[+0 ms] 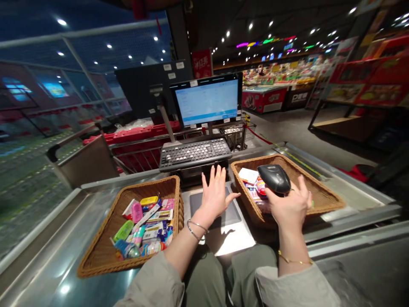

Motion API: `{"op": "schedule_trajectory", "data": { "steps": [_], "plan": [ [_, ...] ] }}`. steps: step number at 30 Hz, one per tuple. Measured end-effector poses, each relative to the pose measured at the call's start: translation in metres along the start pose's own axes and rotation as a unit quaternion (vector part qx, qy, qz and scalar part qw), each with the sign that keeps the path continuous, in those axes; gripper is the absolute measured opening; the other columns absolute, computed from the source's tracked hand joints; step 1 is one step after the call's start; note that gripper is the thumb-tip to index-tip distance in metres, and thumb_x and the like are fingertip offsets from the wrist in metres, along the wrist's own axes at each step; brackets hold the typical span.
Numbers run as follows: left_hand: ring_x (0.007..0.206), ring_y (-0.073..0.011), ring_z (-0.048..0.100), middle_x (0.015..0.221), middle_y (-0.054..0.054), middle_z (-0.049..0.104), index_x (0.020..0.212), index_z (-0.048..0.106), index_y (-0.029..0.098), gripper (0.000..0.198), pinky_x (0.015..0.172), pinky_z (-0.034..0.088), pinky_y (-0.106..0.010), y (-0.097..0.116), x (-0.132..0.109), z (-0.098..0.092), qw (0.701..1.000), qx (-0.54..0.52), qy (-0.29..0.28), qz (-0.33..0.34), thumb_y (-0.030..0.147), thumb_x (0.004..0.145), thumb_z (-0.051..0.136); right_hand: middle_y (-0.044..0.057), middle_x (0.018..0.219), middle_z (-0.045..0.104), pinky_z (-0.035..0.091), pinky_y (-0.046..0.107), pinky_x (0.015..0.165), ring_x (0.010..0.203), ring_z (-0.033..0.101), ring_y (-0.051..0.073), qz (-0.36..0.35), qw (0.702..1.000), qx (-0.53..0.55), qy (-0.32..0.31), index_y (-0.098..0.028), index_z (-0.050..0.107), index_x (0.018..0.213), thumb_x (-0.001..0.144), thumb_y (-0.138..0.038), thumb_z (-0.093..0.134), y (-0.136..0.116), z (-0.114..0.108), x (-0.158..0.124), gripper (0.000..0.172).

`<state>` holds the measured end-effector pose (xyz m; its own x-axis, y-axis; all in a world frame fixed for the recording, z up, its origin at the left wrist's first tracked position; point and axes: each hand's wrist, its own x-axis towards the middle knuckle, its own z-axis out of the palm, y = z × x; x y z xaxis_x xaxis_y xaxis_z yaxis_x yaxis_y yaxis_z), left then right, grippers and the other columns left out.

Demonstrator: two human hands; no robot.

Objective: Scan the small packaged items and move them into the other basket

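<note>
My left hand (217, 198) is stretched out flat, palm down, with its fingers (217, 175) spread and pointing forward and the thumb (232, 196) sticking out to the right. Two thin bangles (195, 229) hang loose on my left wrist (200, 219). My right hand (289, 209) is curled around the scanner (274, 179), its fingers (303, 192) wrapped up the side. A thin gold chain (295, 258) circles my right wrist (290, 241). Both forearms stick out bare from pale, baggy sleeves (153, 281).
</note>
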<state>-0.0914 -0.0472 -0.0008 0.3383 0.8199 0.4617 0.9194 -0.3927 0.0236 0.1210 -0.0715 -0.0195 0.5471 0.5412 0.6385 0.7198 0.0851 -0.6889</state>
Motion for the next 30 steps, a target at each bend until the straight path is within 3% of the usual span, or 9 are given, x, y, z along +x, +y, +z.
{"op": "schedule_trajectory", "data": {
  "steps": [4,9,16,24,30],
  "plan": [
    [0.157,-0.0386,0.02,0.166,-0.023,0.03,0.162,0.023,0.013,0.088,0.122,0.021,-0.072,-0.032,-0.036,-0.014,1.0,0.004,0.004,-0.026,0.062,0.095,0.054,0.028,0.143,0.056,0.03,0.065,0.114,0.134,0.051,0.047,-0.004,0.999,0.026,-0.018,-0.013,0.075,0.108,0.069,-0.048,0.076,-0.023,0.005,-0.009,0.052],
    [0.157,-0.0334,0.025,0.164,-0.022,0.035,0.163,0.018,0.016,0.083,0.124,0.017,-0.068,-0.087,-0.077,-0.032,0.999,0.01,0.006,-0.047,0.055,0.099,0.053,0.021,0.109,0.073,0.029,0.064,0.116,0.138,0.048,0.044,-0.073,0.992,0.081,-0.069,-0.015,0.075,0.1,0.074,-0.048,0.069,-0.052,0.021,-0.029,0.043],
    [0.155,-0.036,0.027,0.163,-0.024,0.036,0.16,0.029,0.014,0.076,0.123,0.017,-0.071,-0.163,-0.122,-0.048,0.991,0.047,-0.044,-0.12,0.051,0.099,0.055,0.018,0.117,0.072,0.031,0.063,0.116,0.14,0.047,0.04,-0.118,0.978,0.099,-0.141,-0.016,0.074,0.11,0.075,-0.05,0.066,-0.08,0.043,-0.06,0.05],
    [0.156,-0.0366,0.025,0.166,-0.023,0.03,0.16,0.028,0.016,0.08,0.121,0.016,-0.073,-0.207,-0.167,-0.052,0.976,0.059,-0.171,-0.125,0.042,0.095,0.065,0.021,0.134,0.063,0.032,0.064,0.116,0.138,0.048,0.042,-0.132,0.969,0.098,-0.183,-0.015,0.073,0.112,0.075,-0.048,0.065,-0.094,0.054,-0.08,0.05],
    [0.155,-0.0375,0.027,0.166,-0.021,0.032,0.155,0.041,0.022,0.076,0.122,0.015,-0.071,-0.227,-0.182,-0.062,0.951,0.064,-0.281,-0.111,0.032,0.087,0.075,0.017,0.128,0.068,0.031,0.065,0.117,0.139,0.048,0.04,-0.119,0.966,0.108,-0.201,-0.018,0.073,0.109,0.074,-0.047,0.067,-0.097,0.057,-0.085,0.046]
  ]
}}
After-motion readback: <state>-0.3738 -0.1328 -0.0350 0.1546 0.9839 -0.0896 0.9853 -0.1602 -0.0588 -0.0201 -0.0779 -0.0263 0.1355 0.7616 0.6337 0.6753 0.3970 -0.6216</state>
